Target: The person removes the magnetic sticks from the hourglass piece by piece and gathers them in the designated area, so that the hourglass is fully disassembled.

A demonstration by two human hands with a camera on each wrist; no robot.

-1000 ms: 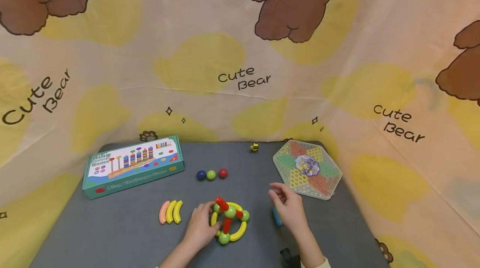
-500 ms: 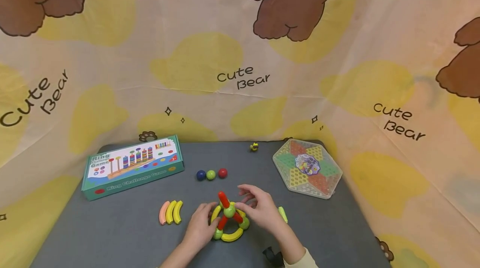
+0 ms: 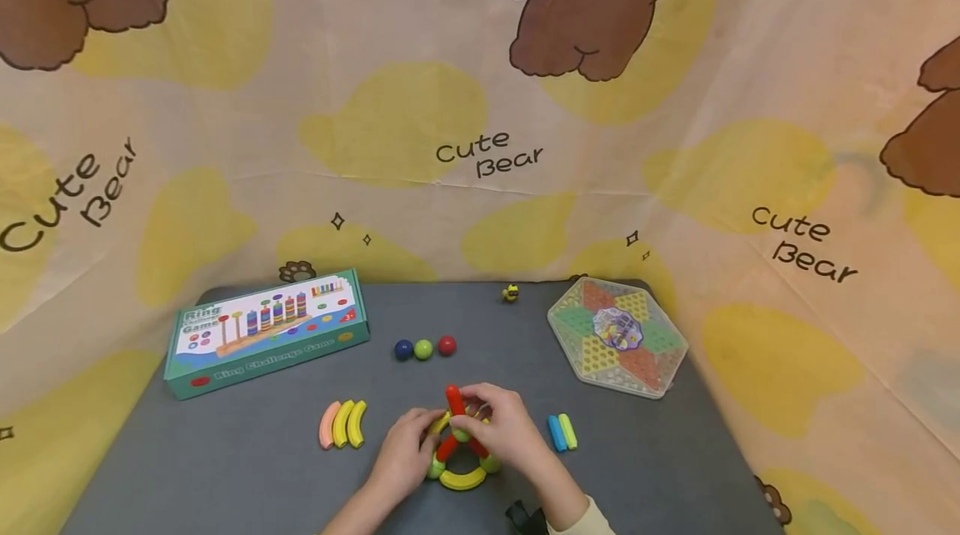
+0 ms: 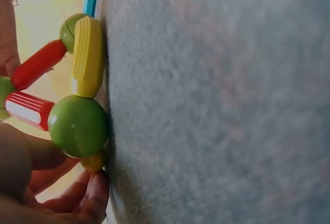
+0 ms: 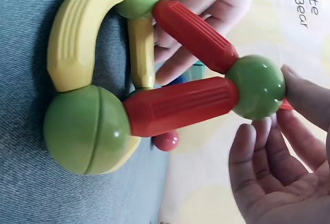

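A toy frame stands between my hands: yellow curved sticks (image 3: 462, 481) and green balls (image 5: 86, 130) form a ring at the base. Red straight sticks (image 5: 181, 105) lean inward to a green top ball (image 5: 256, 86), and another red stick (image 3: 453, 398) points up from it. With my left hand (image 3: 402, 452) I grip the ring's left side, fingers and thumb at a yellow curved stick (image 4: 93, 161) beside a green ball (image 4: 78, 126). My right hand (image 3: 502, 427) pinches the upright red stick low down, the thumb against the top ball.
Right of the frame lie a blue stick (image 3: 557, 433) and a light green stick (image 3: 568, 431). Curved pieces (image 3: 341, 424) lie left. Behind are blue (image 3: 403, 350), green (image 3: 423, 349) and red (image 3: 447, 345) balls, a game box (image 3: 266, 335), a hexagonal board (image 3: 618, 337) and a bee toy (image 3: 511, 293).
My right hand has moved left from above the blue stick to the top of the frame, uncovering the blue and light green sticks. The frame has turned slightly under my left hand.
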